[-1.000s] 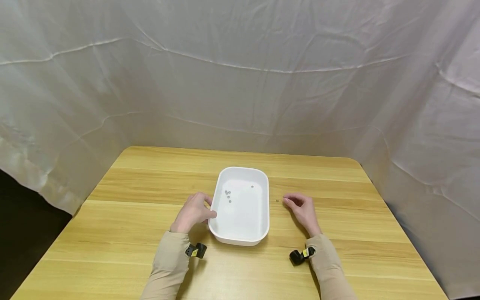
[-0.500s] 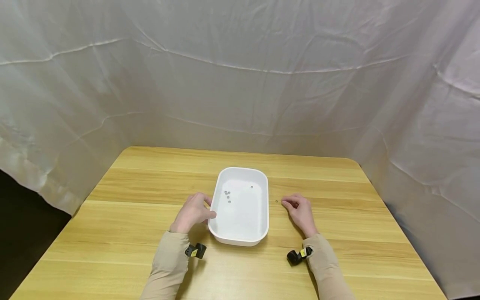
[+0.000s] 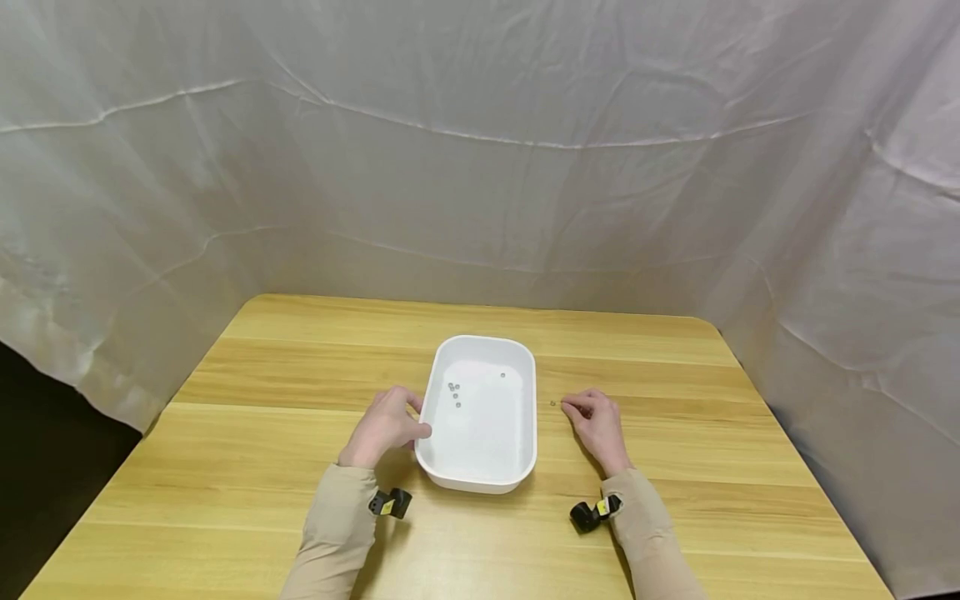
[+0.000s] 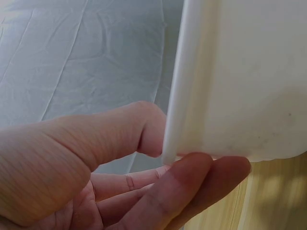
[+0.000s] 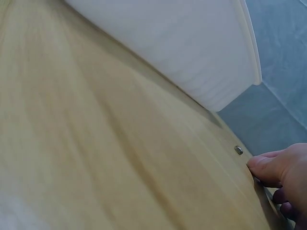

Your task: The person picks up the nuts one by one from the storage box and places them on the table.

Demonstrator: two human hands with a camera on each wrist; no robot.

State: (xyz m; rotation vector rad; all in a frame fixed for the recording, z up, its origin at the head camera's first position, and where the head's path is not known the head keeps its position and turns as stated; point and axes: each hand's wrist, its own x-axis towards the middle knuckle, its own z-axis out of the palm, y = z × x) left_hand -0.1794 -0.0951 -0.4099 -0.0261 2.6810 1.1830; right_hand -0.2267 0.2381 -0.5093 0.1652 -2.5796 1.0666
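Note:
A white rectangular tray [image 3: 480,482] stands on the wooden table. My left hand [image 3: 384,429] grips its left side. The left wrist view shows the thumb [image 4: 153,127] against the rim and the fingers [image 4: 184,175] bent beneath the edge. Several small metal pieces, like nuts, lie in the tray; one nut-like piece [image 3: 502,375] sits apart from the rest. Another small metal nut [image 5: 239,150] lies on the table right of the tray. Just right of it is my right hand [image 3: 598,425], thumb and forefinger tips together, other fingers curled. Nothing is clearly visible in that pinch.
The table [image 3: 300,367] has light wood grain. Grey cloth [image 3: 480,183] hangs behind it and along both sides. Each wrist carries a small black camera, the left camera [image 3: 401,502] and the right camera [image 3: 583,517], both close above the tabletop.
My right hand has edged slightly left, closer to the metal nut on the table. My left hand keeps its place on the tray.

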